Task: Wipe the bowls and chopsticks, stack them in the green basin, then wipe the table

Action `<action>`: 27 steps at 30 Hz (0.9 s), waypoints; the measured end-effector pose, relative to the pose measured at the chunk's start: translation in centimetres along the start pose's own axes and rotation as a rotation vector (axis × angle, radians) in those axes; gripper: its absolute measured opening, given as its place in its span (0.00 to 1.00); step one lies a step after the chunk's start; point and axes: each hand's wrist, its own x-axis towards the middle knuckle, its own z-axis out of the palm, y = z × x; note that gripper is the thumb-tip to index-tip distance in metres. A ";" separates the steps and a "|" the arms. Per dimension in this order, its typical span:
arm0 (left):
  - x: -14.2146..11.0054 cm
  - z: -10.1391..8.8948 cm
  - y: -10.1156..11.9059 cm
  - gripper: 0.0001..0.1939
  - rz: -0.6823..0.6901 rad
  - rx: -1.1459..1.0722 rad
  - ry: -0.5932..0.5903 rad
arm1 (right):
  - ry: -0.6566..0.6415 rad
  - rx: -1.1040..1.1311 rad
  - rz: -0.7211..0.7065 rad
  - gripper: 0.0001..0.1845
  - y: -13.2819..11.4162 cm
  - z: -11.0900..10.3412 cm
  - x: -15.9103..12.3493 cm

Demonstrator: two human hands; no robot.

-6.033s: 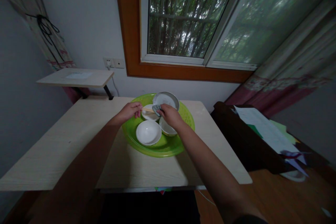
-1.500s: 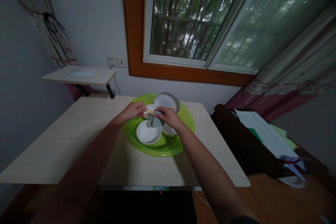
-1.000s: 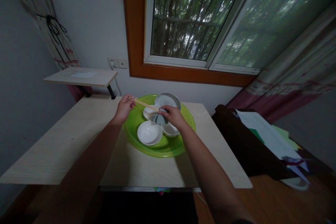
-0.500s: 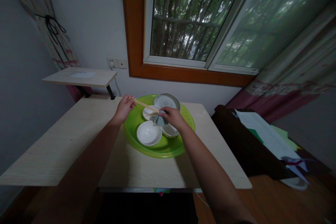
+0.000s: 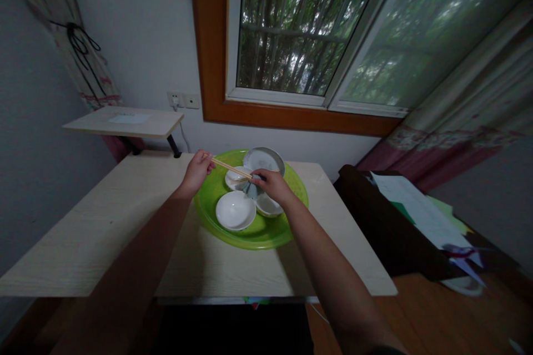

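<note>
Fingers of the left hand (image 5: pixel 197 173) clamp one end of the chopsticks (image 5: pixel 230 166), those of the right hand (image 5: pixel 269 182) a grey cloth (image 5: pixel 251 191) at the other; the pair slants down rightward above a small bowl (image 5: pixel 231 177) crossed by a pale stick (image 5: pixel 239 181); two bowls (image 5: pixel 235 211) and a wide dish (image 5: pixel 262 158) share the green tray (image 5: pixel 255 242), back from the counter's (image 5: pixel 353 249) front edge.
</note>
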 end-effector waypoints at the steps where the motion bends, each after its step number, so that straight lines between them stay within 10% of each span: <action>1: 0.0 0.0 0.0 0.07 0.001 0.002 0.001 | 0.008 0.001 0.005 0.12 0.1 0.0 0.1; 17: 0.6 -0.1 -0.7 0.09 -0.013 -0.022 0.098 | 0.419 -0.055 0.090 0.12 1.6 -1.0 0.9; 27: -0.2 1.0 0.3 0.09 0.003 0.088 -0.222 | 0.586 0.061 -0.047 0.17 0.0 -1.3 0.7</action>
